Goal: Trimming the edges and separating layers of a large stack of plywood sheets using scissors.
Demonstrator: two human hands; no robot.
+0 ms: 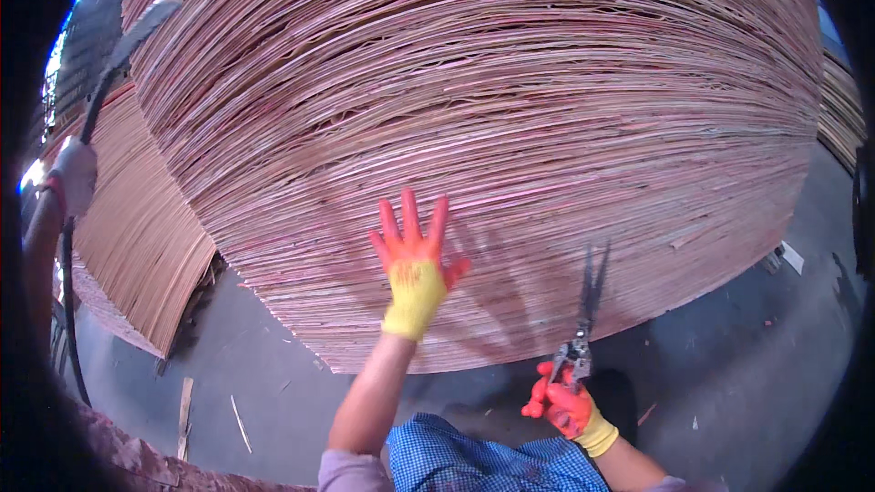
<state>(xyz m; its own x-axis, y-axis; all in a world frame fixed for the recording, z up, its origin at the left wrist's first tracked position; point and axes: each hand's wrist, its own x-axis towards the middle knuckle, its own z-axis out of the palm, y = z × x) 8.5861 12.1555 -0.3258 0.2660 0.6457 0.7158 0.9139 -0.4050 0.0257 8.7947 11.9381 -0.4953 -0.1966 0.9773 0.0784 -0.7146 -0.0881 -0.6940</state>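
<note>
A tall stack of thin wood veneer sheets (510, 146), reddish at the edges, fills the view in front of me. My left hand (415, 260), in a yellow glove with orange fingers, is held up before the sheet edges with its fingers spread. It holds nothing; whether it touches the stack I cannot tell. Low on the right, my right hand (570, 405) wears a matching glove and is closed around a pair of metal shears (583, 342). Their long dark blades point up toward the lower part of the stack and stand slightly apart.
At the left edge another person's gloved hand (77, 173) grips a dark long-handled tool (105, 82) with a grey flat head. Behind it stands a lower veneer stack (150, 219). Wood strips (241, 424) lie on the grey floor (283, 419). More sheets (840, 109) rise at the far right.
</note>
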